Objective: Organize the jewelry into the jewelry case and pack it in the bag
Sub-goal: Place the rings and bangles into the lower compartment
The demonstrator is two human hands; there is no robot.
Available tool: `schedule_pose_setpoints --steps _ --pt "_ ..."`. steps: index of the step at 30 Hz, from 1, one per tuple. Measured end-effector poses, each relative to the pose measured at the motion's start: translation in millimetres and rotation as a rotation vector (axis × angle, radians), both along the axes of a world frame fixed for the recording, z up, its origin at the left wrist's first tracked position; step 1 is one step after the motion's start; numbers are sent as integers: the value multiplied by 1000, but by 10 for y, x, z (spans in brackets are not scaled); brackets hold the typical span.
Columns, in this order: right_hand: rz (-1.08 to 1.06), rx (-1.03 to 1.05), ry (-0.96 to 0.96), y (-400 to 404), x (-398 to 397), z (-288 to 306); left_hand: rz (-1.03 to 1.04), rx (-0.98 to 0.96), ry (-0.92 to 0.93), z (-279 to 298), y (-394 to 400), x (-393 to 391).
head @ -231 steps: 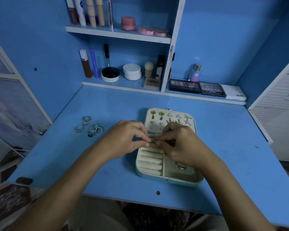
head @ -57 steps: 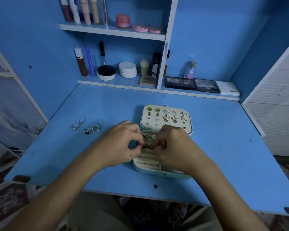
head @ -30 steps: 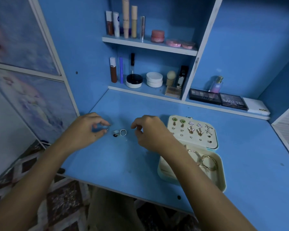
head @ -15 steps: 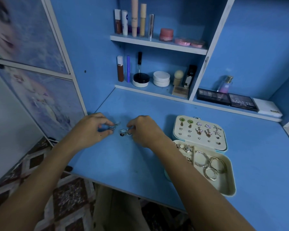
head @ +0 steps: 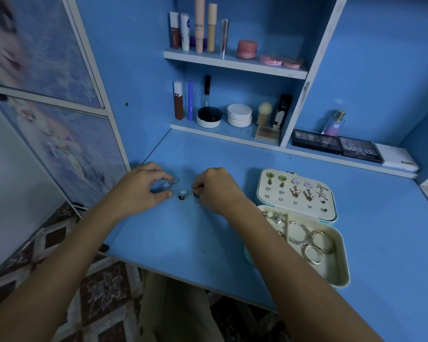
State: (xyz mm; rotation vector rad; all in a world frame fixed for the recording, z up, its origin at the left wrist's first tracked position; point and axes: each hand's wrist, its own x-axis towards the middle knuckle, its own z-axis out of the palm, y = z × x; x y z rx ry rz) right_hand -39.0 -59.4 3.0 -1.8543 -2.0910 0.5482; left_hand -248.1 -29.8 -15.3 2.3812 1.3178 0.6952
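Both hands, left hand (head: 143,191) and right hand (head: 216,191), each pinch a ring from the few rings (head: 182,194) left on the worktop (head: 208,243), while the open case (head: 341,262) already holds earrings and bangles; no bag shows.

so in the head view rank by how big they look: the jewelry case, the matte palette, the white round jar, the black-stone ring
1. jewelry case
2. matte palette, though farther from the camera
3. white round jar
4. black-stone ring
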Motion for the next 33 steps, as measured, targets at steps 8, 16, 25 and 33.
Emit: schedule_pose_setpoints --steps 8,16,25,33 --pt "-15 1 1 -15 20 18 -130 -39 82 62 -29 58" --pt "-16 0 -20 -19 25 29 -110 -37 144 92 -73 139" --pt "-20 64 -46 -67 170 64 -107 5 174 112 -75 234" --pt "-70 243 117 -357 519 251 -208 50 46 219 -194 490"
